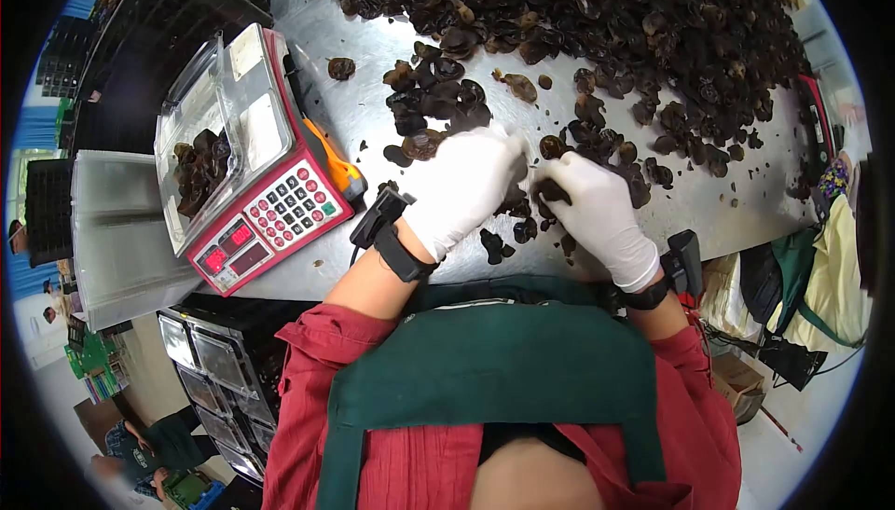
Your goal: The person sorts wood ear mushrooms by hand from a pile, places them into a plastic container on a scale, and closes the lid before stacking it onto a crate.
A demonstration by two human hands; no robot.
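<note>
Both my hands wear white gloves over a metal table [359, 44]. My left hand [466, 188] is closed, its blurred fingertips drawn together beside a small group of dark wood ear mushrooms [433, 90]. What those fingers hold, if anything, is hidden. My right hand [597, 216] pinches a dark piece of wood ear mushroom [553, 190] between thumb and fingers, close to the left fingertips. Loose pieces and crumbs lie around and under both hands. Beyond them spreads a large heap of wood ear mushrooms [597, 6].
At the left stands a red and white digital scale [270, 221], with a clear plastic box [200, 118] of mushroom pieces on its pan. An orange-handled tool [331, 160] lies against the scale. Stacked clear-fronted boxes [210, 370] stand below the table. Another person [158, 445] is at lower left.
</note>
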